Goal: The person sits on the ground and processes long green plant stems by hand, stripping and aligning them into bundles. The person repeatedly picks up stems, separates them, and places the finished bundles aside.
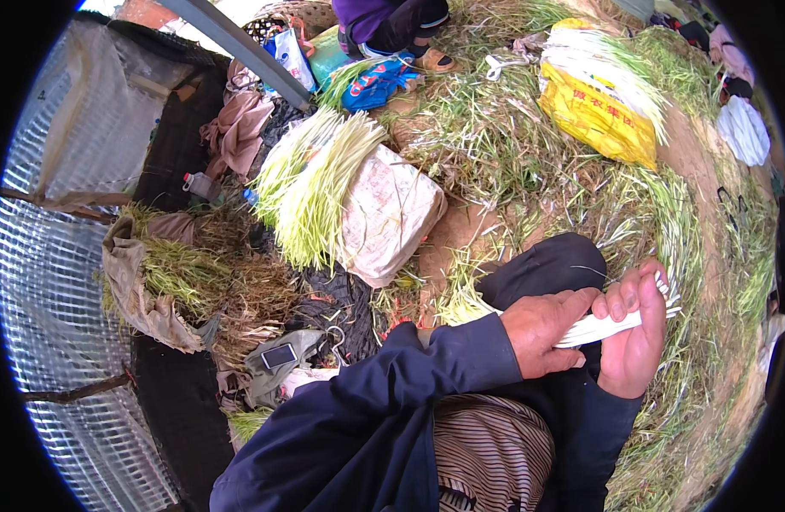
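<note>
My left hand (pixel 539 333) reaches in from the left and closes around a bunch of white vegetable stalks (pixel 594 329). My right hand (pixel 635 326), palm turned up, has its fingers curled around the same bunch near its white ends. Pale yellow-green leaves (pixel 466 304) show on the other side of my left forearm, by my bent knee. In front and to the left, a pile of long pale green leaves (pixel 319 192) lies over a whitish wrapped block (pixel 392 211).
A yellow printed sack (pixel 597 118) with white stalks on it lies at the upper right. Loose stalks and leaves (pixel 494 134) litter the ground. Another person (pixel 392 25) crouches beyond a blue bag (pixel 376 83). A phone (pixel 278 356) rests on cloth at left; a metal post (pixel 239 48) slants above.
</note>
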`<state>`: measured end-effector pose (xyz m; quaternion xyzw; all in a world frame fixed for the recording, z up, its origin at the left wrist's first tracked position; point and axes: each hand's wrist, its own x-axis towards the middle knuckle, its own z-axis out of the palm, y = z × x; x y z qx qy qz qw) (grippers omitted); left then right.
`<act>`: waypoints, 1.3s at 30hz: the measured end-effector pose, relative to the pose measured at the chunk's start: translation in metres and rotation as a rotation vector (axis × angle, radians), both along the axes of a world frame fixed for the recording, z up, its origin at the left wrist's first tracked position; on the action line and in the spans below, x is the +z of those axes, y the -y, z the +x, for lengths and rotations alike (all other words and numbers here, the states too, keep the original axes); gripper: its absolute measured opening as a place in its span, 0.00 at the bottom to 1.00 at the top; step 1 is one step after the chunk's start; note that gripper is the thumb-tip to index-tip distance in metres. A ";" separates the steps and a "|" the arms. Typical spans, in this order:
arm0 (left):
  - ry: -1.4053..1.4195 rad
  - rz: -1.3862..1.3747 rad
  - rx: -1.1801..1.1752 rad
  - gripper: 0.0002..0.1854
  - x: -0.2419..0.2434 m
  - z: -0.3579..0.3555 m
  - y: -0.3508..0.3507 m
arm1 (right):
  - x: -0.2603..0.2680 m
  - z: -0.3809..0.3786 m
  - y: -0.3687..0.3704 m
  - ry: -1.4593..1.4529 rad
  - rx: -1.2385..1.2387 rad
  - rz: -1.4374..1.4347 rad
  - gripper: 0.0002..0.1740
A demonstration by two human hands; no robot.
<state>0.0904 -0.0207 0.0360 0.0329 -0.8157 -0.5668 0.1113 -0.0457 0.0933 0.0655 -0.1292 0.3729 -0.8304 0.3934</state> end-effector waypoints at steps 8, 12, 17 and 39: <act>-0.004 0.203 0.004 0.16 -0.022 0.009 0.012 | -0.004 0.012 0.013 -0.219 0.064 0.053 0.32; -0.067 0.531 0.213 0.09 -0.019 0.031 0.026 | -0.019 0.022 0.023 -0.273 0.084 0.110 0.55; 0.083 0.730 0.575 0.08 -0.014 0.087 0.061 | -0.069 0.029 0.020 -0.364 0.258 0.323 0.28; 0.229 -0.472 1.248 0.05 0.043 0.304 0.305 | -0.093 0.069 0.069 -1.535 0.131 0.357 0.18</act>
